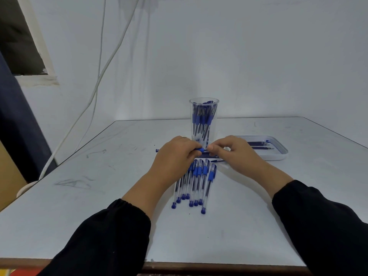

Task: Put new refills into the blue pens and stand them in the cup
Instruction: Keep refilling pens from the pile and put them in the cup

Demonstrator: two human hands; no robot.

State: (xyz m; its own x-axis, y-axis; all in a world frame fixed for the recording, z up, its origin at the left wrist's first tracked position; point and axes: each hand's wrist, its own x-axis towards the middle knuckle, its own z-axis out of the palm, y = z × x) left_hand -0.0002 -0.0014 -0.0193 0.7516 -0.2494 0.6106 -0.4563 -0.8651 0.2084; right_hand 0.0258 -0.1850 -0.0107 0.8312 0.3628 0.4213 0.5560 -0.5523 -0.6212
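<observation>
Two hands, left hand (175, 154) and right hand (231, 150), pinch blue pen (200, 150) between them.

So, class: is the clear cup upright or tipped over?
Upright. The cup stands on the table with its rim at the top, and blue pens stand inside it.

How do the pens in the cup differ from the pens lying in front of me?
The cup pens stand upright, leaning inside the clear cup; the table pens lie flat in a loose row. The cup pens sit behind the hands; the table pens lie nearer. Both have blue grips.
</observation>
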